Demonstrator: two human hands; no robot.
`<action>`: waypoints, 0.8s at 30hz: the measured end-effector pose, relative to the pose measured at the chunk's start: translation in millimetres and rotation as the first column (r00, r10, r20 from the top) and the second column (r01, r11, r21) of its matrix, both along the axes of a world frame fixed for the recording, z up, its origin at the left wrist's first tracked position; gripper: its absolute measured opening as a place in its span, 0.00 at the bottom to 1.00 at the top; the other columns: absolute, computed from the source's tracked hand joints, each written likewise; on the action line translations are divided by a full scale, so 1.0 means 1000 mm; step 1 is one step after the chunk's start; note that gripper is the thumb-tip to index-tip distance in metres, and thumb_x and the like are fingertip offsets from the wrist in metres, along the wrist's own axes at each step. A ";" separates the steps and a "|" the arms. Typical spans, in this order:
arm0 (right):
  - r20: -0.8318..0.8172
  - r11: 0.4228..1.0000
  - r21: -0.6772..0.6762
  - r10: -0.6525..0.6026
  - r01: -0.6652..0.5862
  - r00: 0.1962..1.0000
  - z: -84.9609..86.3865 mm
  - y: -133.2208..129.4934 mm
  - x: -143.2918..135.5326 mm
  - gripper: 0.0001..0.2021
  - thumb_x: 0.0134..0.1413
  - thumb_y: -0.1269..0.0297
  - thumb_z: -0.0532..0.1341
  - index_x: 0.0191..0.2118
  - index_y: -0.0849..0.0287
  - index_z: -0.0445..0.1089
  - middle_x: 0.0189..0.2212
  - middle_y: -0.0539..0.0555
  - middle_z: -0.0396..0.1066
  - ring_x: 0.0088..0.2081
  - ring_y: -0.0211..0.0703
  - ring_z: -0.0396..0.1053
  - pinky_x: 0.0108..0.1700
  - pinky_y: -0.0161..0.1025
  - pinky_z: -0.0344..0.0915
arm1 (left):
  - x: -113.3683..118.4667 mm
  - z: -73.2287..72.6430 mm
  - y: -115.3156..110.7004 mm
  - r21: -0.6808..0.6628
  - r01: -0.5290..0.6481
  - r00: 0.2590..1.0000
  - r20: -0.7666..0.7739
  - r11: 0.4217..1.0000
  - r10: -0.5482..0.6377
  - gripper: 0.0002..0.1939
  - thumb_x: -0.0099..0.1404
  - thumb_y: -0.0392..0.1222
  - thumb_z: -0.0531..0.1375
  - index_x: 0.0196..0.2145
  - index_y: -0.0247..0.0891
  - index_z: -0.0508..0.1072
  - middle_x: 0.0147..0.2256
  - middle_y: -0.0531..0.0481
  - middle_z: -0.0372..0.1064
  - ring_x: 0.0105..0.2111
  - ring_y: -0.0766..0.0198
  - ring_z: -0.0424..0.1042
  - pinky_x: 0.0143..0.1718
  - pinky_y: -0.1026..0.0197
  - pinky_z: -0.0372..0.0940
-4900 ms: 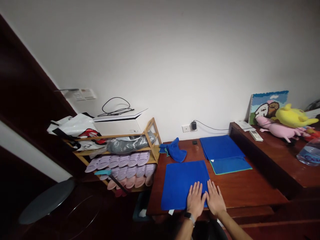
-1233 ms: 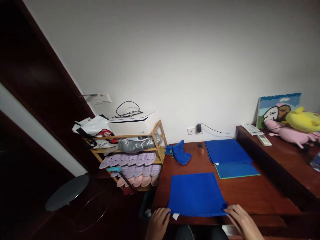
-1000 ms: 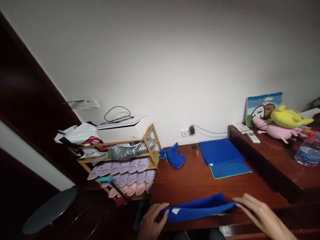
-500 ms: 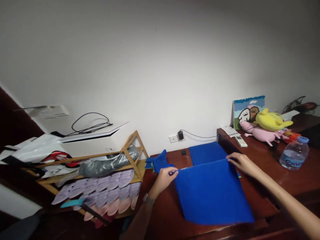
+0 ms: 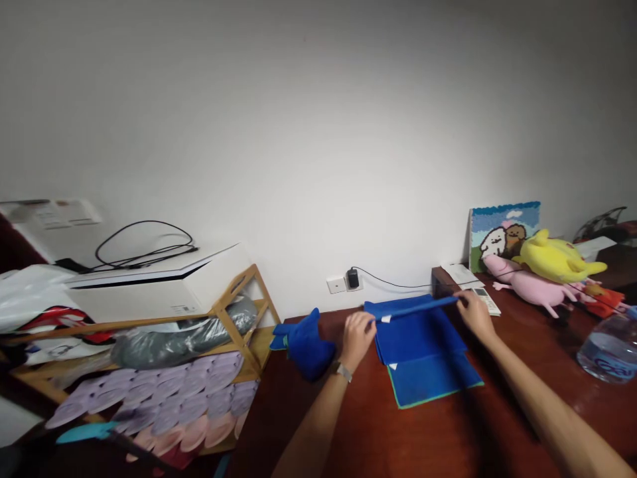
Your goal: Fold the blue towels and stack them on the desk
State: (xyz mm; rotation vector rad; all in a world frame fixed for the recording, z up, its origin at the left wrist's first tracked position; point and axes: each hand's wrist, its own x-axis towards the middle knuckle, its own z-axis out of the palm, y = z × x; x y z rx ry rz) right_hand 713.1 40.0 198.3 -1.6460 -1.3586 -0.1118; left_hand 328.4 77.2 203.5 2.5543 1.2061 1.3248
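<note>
Plain pale wall (image 5: 308, 166) rises behind a glossy red-brown wooden bench (image 5: 388, 438), which stretches from 6 towards 4 o'clock. At 4 o'clock, a folded blue fabric cloth (image 5: 421, 309) is held edge-on between two bare hands, over a flat stack of folded blue cloths (image 5: 411, 343). The left hand (image 5: 358, 337), a metal-banded watch (image 5: 343, 372) on its wrist, has its fingers pinched on the cloth's 9 o'clock end; the right hand (image 5: 475, 317) grips the 3 o'clock end with its fingers. Whether the held cloth touches the stack cannot be told. A lighter blue cloth with green edging (image 5: 430, 386) shows beyond the stack's 6 o'clock edge, and a bunched-up blue cloth (image 5: 309, 348) lies just beside the left hand, towards 9 o'clock.

Between 3 and 4 o'clock, a clear plastic bottle (image 5: 607, 356) appears to contain clear liquid. At 8 o'clock, a light wooden rack (image 5: 261, 340) carries lilac and pink slippers (image 5: 172, 385) and a grey bundle in clear plastic wrapping (image 5: 184, 342); on top sit a white box-shaped object (image 5: 144, 297) and a glossy white plastic bag (image 5: 30, 295), contents hidden.
</note>
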 end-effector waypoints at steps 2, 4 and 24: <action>-0.022 0.999 -0.035 -0.016 0.015 1.000 -0.037 -0.010 -0.009 0.14 0.52 0.58 0.54 0.35 0.55 0.76 0.38 0.62 0.81 0.43 0.56 0.79 0.52 0.53 0.75 | 0.009 -0.041 -0.017 -0.014 0.004 0.999 -0.033 1.000 -0.004 0.09 0.68 0.30 0.60 0.36 0.42 0.79 0.37 0.47 0.81 0.41 0.55 0.79 0.46 0.52 0.71; -0.043 0.997 -0.070 -0.029 0.026 0.999 -0.068 -0.021 -0.015 0.12 0.50 0.57 0.55 0.31 0.52 0.75 0.33 0.60 0.81 0.37 0.58 0.80 0.44 0.53 0.77 | 0.014 -0.081 -0.034 -0.029 -0.007 0.998 -0.056 1.000 0.006 0.10 0.67 0.30 0.60 0.33 0.43 0.78 0.32 0.49 0.80 0.35 0.57 0.79 0.39 0.54 0.72; -0.037 0.977 -0.149 0.150 -0.154 0.988 0.046 -0.101 0.010 0.18 0.58 0.42 0.62 0.42 0.48 0.82 0.43 0.56 0.84 0.44 0.59 0.82 0.50 0.51 0.77 | -0.042 0.037 -0.039 -0.177 0.001 0.986 0.164 0.984 0.028 0.11 0.74 0.46 0.59 0.40 0.44 0.83 0.38 0.48 0.81 0.39 0.55 0.79 0.44 0.53 0.75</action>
